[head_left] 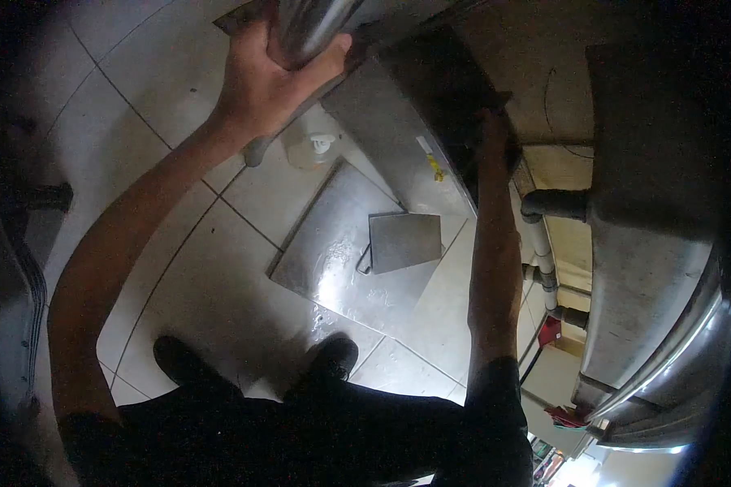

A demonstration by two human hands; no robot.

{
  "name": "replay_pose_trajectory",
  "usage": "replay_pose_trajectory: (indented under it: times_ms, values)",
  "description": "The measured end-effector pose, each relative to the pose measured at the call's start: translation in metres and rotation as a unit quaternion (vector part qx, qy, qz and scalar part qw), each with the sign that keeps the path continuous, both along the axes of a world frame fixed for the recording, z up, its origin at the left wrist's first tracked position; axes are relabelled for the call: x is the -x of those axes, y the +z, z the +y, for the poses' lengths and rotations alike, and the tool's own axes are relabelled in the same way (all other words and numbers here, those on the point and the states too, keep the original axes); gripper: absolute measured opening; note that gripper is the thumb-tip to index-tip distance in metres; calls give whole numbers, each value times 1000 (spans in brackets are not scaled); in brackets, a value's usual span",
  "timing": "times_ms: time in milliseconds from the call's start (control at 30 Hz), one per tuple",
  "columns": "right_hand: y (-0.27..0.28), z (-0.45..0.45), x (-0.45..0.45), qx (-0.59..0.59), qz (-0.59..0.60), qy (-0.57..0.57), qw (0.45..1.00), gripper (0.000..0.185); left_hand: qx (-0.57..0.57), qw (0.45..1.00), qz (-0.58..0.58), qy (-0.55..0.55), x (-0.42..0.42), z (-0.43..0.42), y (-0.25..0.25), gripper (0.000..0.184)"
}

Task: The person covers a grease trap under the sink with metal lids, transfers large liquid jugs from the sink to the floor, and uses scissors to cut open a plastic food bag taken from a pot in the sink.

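Observation:
My left hand (272,85) is wrapped round a shiny, rounded metal bar (313,28) at the top of the view. My right hand (489,130) reaches into the dark, open interior of a metal box (382,122) on the floor. Shadow hides its fingers and anything in them. A yellow and white strip (433,158) shows on the box's side. Below the box lies a wet metal panel (321,231), with a smaller metal plate with a wire handle (406,241) resting on it.
A translucent container with a white cap (321,144) stands beside the box on the tiled floor (211,284). Pipes (544,252) run under a metal sink (654,219) at the right. My dark shoes (333,355) are just below the wet panel.

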State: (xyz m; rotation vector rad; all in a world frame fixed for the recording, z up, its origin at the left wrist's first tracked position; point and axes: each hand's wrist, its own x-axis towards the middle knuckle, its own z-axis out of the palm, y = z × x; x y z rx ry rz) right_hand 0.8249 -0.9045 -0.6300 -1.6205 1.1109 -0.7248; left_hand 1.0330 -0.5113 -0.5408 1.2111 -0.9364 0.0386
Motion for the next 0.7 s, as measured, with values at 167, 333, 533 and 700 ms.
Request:
replay_pose_trajectory:
  times_ms: [167, 333, 533, 700]
  values:
    - [21, 16, -8, 9, 161, 13, 987, 35, 43, 996, -78, 3, -11, -3, -4, 30]
    - [7, 18, -6, -49, -24, 51, 997, 60, -24, 999, 21, -18, -2, 1, -3, 16]
    - [-38, -107, -9, -65, 252, 110, 959, 69, -26, 998, 44, -36, -1, 2, -4, 16]
    - [-12, -40, -10, -125, 56, 62, 989, 59, -29, 997, 62, -28, -1, 1, -3, 16]
